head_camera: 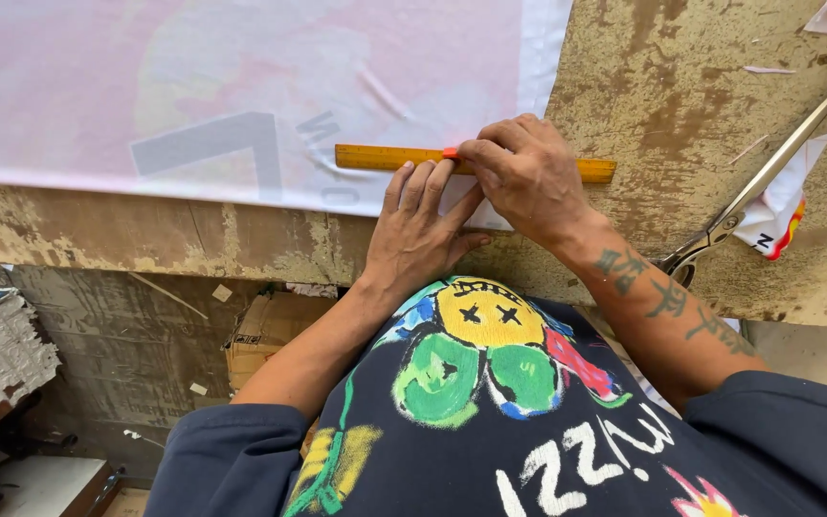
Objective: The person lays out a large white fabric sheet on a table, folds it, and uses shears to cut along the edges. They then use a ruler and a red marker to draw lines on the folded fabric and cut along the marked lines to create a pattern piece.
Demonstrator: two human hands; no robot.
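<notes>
On worn wooden surface [681, 86], left hand [418, 235] fingers flat pressing pale pink fabric sheet [241, 86]; right hand [528, 177] fingers pinched on red chalk piece [450, 152] against yellow wooden ruler [380, 157].

a worn, paint-flaked wooden bench [681, 86] carries a pale pink printed sheet [241, 86] across its left part, a yellow ruler [476, 161] over the sheet's lower right corner, and long steel scissors [753, 187] at right

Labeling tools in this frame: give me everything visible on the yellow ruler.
The ruler is a flat, straight yellow-orange strip, wood by its look, with fine dark marks along its edge. It lies level across the lower right corner of the pale pink cloth, its right end over the worn worktable. The left hand presses fingertips on it; the right hand holds a small red marker against its top edge.
</notes>
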